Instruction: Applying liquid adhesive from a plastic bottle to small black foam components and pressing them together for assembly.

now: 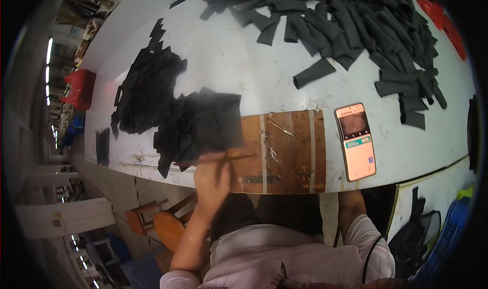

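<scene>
My left hand (212,180) is at the table's front edge, its fingers closed round a thin reddish-brown stick (244,156) that lies crosswise and is slightly blurred. Just beyond it is a dark, square-cornered piece of fabric (218,119), lying over the left part of a brown wooden board (295,152) with pale strips and clear tape. More black fabric pieces (150,88) are heaped to the left. Of my right arm only the forearm (352,205) shows, and the hand is hidden below the table edge.
A lit phone (356,141) lies right of the board. Many dark fabric tubes (351,25) cover the far right of the white table (223,55). Red cloth (442,25) is at the far right edge, a red container (80,88) beyond the left edge. A wooden chair (170,230) stands lower left.
</scene>
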A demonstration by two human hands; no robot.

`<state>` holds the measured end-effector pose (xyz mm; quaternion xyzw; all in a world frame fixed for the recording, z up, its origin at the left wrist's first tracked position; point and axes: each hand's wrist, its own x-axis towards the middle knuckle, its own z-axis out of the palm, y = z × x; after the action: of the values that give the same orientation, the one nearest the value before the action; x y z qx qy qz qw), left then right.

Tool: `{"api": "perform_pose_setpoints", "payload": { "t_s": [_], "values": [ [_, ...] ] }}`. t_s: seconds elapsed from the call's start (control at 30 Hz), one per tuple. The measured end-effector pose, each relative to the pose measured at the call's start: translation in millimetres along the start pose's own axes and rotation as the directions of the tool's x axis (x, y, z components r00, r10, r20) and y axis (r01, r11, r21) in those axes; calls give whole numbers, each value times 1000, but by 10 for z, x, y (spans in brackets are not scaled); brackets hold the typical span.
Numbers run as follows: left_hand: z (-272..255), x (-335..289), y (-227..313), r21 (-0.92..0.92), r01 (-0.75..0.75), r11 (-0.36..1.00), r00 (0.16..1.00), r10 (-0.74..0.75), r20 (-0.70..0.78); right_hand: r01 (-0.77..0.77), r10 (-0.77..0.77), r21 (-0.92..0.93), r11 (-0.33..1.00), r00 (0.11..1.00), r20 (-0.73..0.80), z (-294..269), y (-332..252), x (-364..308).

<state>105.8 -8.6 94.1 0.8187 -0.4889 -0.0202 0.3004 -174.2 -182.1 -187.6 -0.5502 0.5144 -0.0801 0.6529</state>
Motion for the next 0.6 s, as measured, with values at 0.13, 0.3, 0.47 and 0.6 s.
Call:
{"api": "perform_pose_setpoints", "payload": {
  "t_s": [0.13, 0.3, 0.47, 0.6],
  "values": [
    [105, 293, 82, 204, -131, 970, 985, 104, 137, 34, -33, -50, 998, 999, 25, -380, 444, -254],
    [276, 475, 43, 334, -186, 924, 976, 135, 171, 52, -51, -104, 993, 999, 7, -372, 440, -390],
    [314, 565, -19, 380, -295, 877, 952, 236, 195, 51, -58, -158, 986, 998, -40, -505, 550, -513],
    [294, 578, -85, 302, -93, 949, 989, 122, -78, 52, -71, -203, 978, 994, -87, -537, 539, -535]
  ]
}}
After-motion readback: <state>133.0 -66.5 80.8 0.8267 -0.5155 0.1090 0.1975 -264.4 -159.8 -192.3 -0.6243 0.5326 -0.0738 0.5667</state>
